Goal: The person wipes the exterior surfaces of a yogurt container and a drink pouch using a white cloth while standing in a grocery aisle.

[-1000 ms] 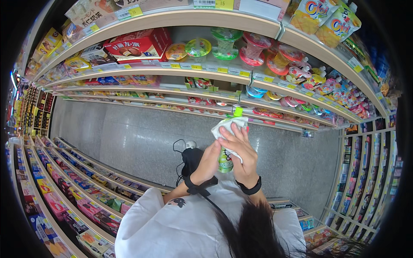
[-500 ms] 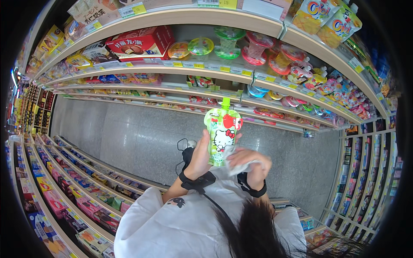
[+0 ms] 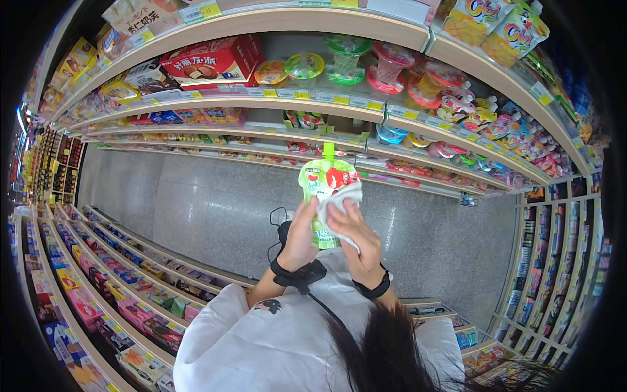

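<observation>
A green spouted drink pouch (image 3: pixel 312 175) with a bright green cap stands upright before me, its printed front facing me. My left hand (image 3: pixel 299 236) grips it by its left edge, thumb on the front. Against the pouch's front, my right hand (image 3: pixel 356 236) presses a white cloth (image 3: pixel 348 194), fingers spread over the fabric. The cloth covers the middle and right of the front, hiding much of the print. Both wrists wear black bands.
Ahead runs a snack shelf (image 3: pixel 307 108) with jelly cups (image 3: pixel 346 68), a red box (image 3: pixel 212 63) and small spouted pouches (image 3: pixel 503 127). More stocked shelves (image 3: pixel 111 287) line the left, and others (image 3: pixel 548 261) the right. Grey floor (image 3: pixel 196 196) lies between.
My right hand has moved the cloth up and left over the pouch's front. The pouch has shifted slightly left in my left hand.
</observation>
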